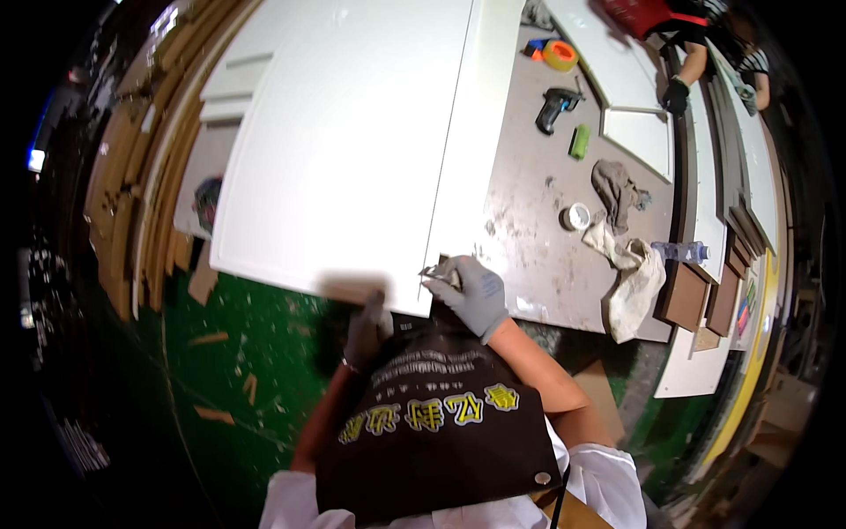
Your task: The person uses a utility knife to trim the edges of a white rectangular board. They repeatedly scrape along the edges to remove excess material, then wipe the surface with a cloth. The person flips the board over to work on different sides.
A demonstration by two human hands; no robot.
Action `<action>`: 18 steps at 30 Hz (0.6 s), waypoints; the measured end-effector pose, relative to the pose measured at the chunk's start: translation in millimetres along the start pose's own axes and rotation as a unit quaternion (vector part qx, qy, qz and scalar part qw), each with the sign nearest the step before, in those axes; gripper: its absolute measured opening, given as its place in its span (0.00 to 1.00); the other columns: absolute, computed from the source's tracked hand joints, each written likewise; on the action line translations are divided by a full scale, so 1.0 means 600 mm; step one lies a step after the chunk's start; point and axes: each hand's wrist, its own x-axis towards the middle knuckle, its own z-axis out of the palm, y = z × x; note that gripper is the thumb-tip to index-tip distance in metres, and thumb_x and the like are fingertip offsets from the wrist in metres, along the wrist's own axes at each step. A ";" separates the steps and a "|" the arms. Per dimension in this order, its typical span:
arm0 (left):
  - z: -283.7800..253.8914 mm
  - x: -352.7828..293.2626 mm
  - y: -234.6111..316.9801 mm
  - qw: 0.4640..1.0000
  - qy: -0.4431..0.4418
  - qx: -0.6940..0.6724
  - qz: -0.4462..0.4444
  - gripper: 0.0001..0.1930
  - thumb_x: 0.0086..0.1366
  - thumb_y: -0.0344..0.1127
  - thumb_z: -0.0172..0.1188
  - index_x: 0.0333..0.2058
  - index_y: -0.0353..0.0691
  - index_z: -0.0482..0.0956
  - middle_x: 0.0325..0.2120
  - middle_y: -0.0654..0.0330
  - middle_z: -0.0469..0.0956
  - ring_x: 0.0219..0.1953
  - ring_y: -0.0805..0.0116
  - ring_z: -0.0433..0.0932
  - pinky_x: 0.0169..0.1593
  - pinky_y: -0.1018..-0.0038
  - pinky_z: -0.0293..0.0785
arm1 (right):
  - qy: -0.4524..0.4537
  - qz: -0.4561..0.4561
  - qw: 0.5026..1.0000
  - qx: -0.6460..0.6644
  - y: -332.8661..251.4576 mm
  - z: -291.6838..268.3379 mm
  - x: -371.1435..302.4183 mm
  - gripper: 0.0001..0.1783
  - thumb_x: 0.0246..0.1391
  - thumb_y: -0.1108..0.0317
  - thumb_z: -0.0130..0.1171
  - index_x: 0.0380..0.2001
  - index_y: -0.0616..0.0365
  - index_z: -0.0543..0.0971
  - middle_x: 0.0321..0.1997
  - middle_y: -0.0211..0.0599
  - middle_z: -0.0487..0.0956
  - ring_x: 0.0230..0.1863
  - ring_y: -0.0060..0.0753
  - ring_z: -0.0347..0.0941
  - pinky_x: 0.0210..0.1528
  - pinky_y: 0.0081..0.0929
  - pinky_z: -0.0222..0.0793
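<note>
A large white panel (344, 150) lies before me, with a thin dark line running along its right part. At its near right corner my right hand (480, 298), in a grey glove, is closed on a small metal tool (443, 273) whose exact kind I cannot make out. My left hand (368, 328), also gloved, is at the panel's near edge, smeared by motion. A blurred brownish shape (351, 287) lies just beyond its fingers over the panel; whether the hand holds it is unclear.
On the grey table (529, 220) to the right are a cordless drill (557, 108), tape roll (560, 55), green object (579, 141), white cup (576, 217), rags (636, 286) and a plastic bottle (683, 252). Brown boards (150, 176) stack at left. A co-worker's gloved hand (676, 95) is far right.
</note>
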 end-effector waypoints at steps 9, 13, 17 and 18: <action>-0.033 0.021 -0.034 0.991 -0.074 -0.107 -0.015 0.18 0.75 0.46 0.45 0.27 0.43 0.70 0.13 0.72 0.58 0.15 0.78 0.56 0.19 0.74 0.55 | 0.047 -0.010 0.977 -0.210 0.039 -0.001 0.134 0.13 0.60 0.54 0.53 0.31 0.50 0.74 0.28 0.37 0.79 0.30 0.44 0.78 0.34 0.40 0.73; -0.048 0.021 -0.047 0.993 -0.021 0.117 0.009 0.18 0.74 0.48 0.47 0.42 0.38 0.73 0.21 0.66 0.68 0.23 0.73 0.68 0.27 0.71 0.68 | 0.099 -0.034 0.983 -0.152 0.074 -0.038 0.225 0.12 0.60 0.56 0.52 0.31 0.53 0.74 0.30 0.42 0.78 0.33 0.50 0.77 0.37 0.45 0.71; -0.016 0.012 -0.040 0.989 0.032 -0.132 -0.060 0.19 0.74 0.49 0.46 0.33 0.40 0.74 0.20 0.67 0.70 0.22 0.76 0.68 0.26 0.74 0.67 | 0.107 -0.038 0.981 -0.156 0.110 -0.064 0.326 0.14 0.59 0.54 0.51 0.32 0.54 0.75 0.31 0.42 0.79 0.38 0.49 0.76 0.42 0.45 0.70; -0.001 0.010 -0.034 0.977 0.053 -0.196 -0.071 0.19 0.74 0.49 0.46 0.32 0.40 0.74 0.20 0.67 0.71 0.22 0.76 0.68 0.27 0.75 0.68 | 0.103 -0.024 0.985 -0.139 0.122 -0.068 0.353 0.14 0.58 0.53 0.51 0.33 0.53 0.75 0.32 0.42 0.79 0.39 0.49 0.76 0.43 0.45 0.70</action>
